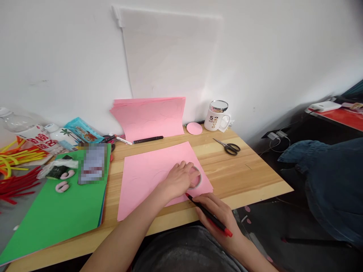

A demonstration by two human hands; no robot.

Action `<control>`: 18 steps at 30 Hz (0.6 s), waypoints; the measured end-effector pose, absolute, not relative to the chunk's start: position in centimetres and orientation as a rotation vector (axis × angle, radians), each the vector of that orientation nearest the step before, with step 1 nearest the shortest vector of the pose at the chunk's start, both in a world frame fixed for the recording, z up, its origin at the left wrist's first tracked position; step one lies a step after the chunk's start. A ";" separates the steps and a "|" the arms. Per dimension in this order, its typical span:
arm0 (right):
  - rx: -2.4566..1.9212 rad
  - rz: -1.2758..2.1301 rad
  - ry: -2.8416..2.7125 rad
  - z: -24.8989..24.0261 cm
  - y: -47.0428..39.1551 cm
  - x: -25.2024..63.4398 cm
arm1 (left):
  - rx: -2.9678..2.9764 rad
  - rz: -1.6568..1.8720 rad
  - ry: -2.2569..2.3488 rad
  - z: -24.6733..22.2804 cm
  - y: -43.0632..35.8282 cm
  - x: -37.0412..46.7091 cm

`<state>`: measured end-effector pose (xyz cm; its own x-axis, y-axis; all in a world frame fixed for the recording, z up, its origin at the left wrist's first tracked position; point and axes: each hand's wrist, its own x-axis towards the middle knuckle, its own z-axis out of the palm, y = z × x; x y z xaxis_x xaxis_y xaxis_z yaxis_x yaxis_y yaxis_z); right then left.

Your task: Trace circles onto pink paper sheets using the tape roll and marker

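Note:
My left hand bears down on a round, grey-rimmed ring, its fingers reaching over the rim and partly hiding it. The ring lies near the right edge of a pink paper sheet, which carries faint curved lines. Held in my right hand is a black pen with a red back end. Its red front end points at the sheet's lower edge beside my left hand; I cannot tell whether it touches the paper.
Bent pink sheets lean on the wall behind a black marker. A pink paper circle, a white mug and scissors lie rightward. Green paper, a phone, bottles and pipe cleaners fill the left.

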<state>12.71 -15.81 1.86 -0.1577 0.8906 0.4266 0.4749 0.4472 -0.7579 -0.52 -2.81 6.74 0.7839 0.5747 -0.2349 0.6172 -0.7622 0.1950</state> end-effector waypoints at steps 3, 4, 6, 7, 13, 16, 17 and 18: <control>-1.175 0.581 -1.796 1.7 -15.6 12.7 | 2.712 -0.237 0.923 6.8 -2.7 -0.5; -1.182 0.581 -1.800 1.6 -15.5 12.8 | 2.710 -0.239 0.925 6.8 -2.7 -0.4; -1.189 0.574 -1.806 1.6 -15.4 12.9 | 2.705 -0.238 0.934 6.9 -2.7 -0.4; -1.190 0.571 -1.807 1.7 -15.4 13.0 | 2.704 -0.235 0.935 6.9 -2.7 -0.4; -1.207 0.592 -1.797 2.2 -15.4 14.2 | 2.705 -0.248 0.918 6.7 -2.5 -0.3; -1.217 0.603 -1.812 2.4 -15.4 15.0 | 2.714 -0.257 0.919 6.6 -2.4 -0.3; -1.221 0.601 -1.814 2.4 -15.3 15.3 | 2.716 -0.258 0.918 6.7 -2.4 -0.3; -1.227 0.600 -1.816 2.3 -15.3 15.6 | 2.716 -0.260 0.915 6.7 -2.4 -0.2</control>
<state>15.58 -15.30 2.33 -0.1653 0.9119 0.3757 0.5083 0.4052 -0.7599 -0.25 -2.38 6.72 0.7852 0.5662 -0.2508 0.6134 -0.7667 0.1896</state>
